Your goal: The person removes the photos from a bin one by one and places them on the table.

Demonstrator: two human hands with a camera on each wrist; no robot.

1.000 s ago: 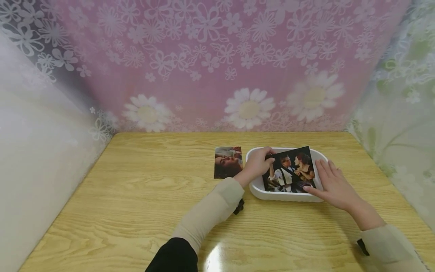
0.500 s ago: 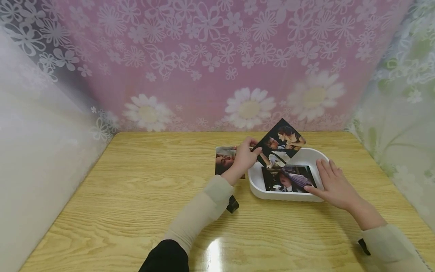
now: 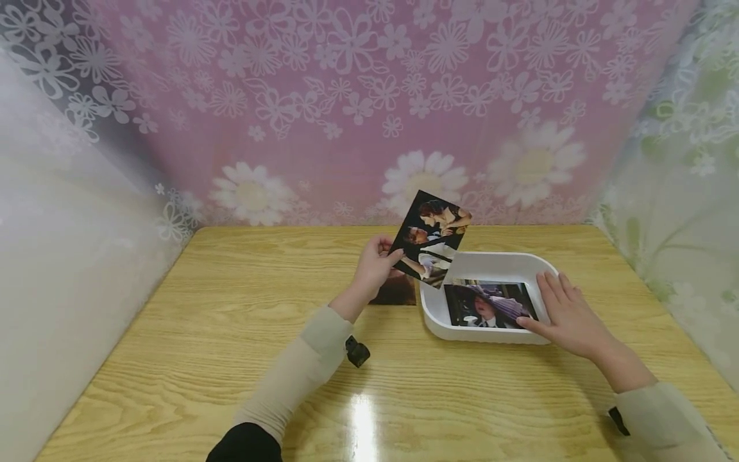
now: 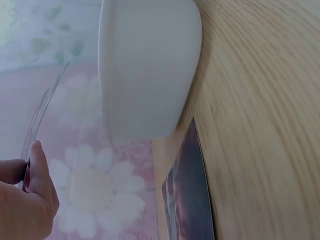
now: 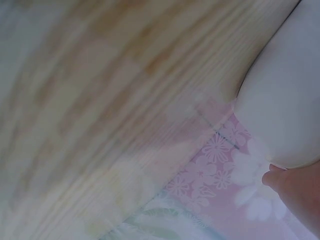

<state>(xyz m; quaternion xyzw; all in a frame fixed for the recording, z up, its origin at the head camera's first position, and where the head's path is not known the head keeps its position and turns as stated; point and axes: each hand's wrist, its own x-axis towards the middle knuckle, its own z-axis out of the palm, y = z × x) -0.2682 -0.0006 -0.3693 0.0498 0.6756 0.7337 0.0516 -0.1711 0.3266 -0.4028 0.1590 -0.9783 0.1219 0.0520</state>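
Note:
My left hand (image 3: 369,273) pinches a glossy photo print (image 3: 434,240) of a couple by its lower left edge, raised and tilted over the left end of a white oval-ended tray (image 3: 485,333). Edge-on in the left wrist view, the held print (image 4: 36,125) shows two thin edges slightly fanned apart. Inside the tray lies another photo (image 3: 491,305), of a person in a wide purple hat. My right hand (image 3: 568,317) rests on the tray's right end, fingers straight, thumb at the front rim. Partly hidden beneath my left hand, a third photo (image 3: 395,290) lies on the table beside the tray.
The wood-grain table (image 3: 231,333) meets a pink floral backdrop (image 3: 323,141) behind, with pale panels at both sides. A small black device (image 3: 357,351) sits at my left wrist, and another dark piece (image 3: 618,420) shows at my right cuff.
My left hand has lifted the couple photo out of the tray and carried it left, turning it more upright. This uncovered the hat photo. My right hand has stayed in place.

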